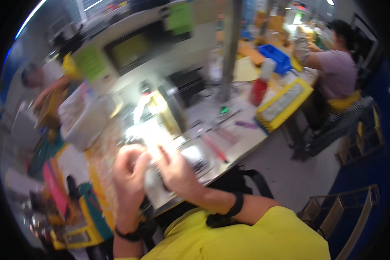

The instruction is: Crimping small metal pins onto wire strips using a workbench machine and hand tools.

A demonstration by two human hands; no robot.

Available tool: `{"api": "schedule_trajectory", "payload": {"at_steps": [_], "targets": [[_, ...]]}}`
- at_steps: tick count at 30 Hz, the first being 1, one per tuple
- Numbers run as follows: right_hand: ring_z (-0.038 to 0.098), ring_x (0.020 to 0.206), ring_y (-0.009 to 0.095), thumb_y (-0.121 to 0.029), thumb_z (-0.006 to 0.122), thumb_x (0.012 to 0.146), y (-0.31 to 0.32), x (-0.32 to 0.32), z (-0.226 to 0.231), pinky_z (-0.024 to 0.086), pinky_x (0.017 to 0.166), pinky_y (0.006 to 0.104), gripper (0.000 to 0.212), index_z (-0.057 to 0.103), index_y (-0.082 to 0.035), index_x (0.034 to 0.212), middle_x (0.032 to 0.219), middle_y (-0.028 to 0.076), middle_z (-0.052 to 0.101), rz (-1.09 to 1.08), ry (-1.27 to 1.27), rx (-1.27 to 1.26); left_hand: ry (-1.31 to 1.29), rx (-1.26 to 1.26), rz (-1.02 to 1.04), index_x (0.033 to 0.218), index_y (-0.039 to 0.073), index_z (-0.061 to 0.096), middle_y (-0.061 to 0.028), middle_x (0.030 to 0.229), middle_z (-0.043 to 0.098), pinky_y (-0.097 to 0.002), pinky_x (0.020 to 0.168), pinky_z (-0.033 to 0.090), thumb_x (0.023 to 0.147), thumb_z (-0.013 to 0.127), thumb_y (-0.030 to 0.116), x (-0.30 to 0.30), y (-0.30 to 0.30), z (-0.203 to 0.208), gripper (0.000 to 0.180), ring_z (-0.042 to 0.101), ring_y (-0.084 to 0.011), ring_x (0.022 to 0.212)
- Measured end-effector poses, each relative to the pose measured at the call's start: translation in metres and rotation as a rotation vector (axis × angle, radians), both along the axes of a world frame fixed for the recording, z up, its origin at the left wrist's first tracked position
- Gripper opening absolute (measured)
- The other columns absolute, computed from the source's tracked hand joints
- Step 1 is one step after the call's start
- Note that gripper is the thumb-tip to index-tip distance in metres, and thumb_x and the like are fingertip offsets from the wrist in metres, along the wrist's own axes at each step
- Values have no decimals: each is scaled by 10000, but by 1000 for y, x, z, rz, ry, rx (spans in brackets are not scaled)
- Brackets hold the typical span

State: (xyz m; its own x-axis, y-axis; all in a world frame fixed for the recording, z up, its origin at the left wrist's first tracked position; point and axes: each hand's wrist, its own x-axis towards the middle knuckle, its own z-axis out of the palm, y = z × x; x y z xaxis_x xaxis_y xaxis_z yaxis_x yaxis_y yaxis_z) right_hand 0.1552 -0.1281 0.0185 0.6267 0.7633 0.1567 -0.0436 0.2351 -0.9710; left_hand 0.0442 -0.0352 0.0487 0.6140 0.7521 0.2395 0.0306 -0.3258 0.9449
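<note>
Both my hands are close together over the bench, under a strong lamp glare. My left hand (131, 170) is closed, its thumb and fingers curled to a pinch. Close on its right, my right hand (176, 170) is closed too, fingertips toward the left hand. Glare and blur wash out whatever lies between the fingertips. Just beyond them stands a machine or fixture with a yellowish lit panel (159, 105) and a dark curved rim. To the right of my right hand lies a clear tray (196, 157) with small dark pieces. A red pen-like tool (215, 148) lies beside it.
A red bottle with a white cap (261, 86) and a yellow-edged bin (285, 105) stand on the right of the bench, near a blue bin (276, 59). White bags (84, 113) crowd the left. One co-worker (333, 69) sits far right; another (47, 80) is far left.
</note>
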Motion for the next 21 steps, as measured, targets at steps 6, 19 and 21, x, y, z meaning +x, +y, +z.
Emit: {"api": "schedule_trajectory", "payload": {"at_steps": [6, 19, 21], "targets": [[658, 652, 105, -184, 508, 1178, -98, 113, 59, 556, 660, 292, 251, 684, -13, 1229, 864, 58, 739, 29, -41, 14, 145, 764, 106, 1080, 28, 636, -131, 1043, 676, -357, 787, 498, 954, 662, -112, -3, 4, 24, 190, 652, -260, 934], [774, 841, 350, -387, 686, 1086, -107, 301, 60, 599, 768, 462, 382, 732, -39, 1236, 1105, 177, 812, -1051, -890, -422, -112, 166, 53, 1122, 27, 610, -39, 953, 666, -232, 608, 459, 1091, 586, 6, 12, 22, 21, 45, 593, -78, 677], [760, 773, 233, -334, 621, 1138, -117, 281, 67, 573, 656, 355, 323, 710, -32, 1213, 1135, 185, 815, -1177, -855, 35, -129, 168, 48, 1118, 25, 612, -26, 938, 664, -255, 625, 495, 1086, 597, 14, 14, 27, 8, 37, 626, -99, 684]]}}
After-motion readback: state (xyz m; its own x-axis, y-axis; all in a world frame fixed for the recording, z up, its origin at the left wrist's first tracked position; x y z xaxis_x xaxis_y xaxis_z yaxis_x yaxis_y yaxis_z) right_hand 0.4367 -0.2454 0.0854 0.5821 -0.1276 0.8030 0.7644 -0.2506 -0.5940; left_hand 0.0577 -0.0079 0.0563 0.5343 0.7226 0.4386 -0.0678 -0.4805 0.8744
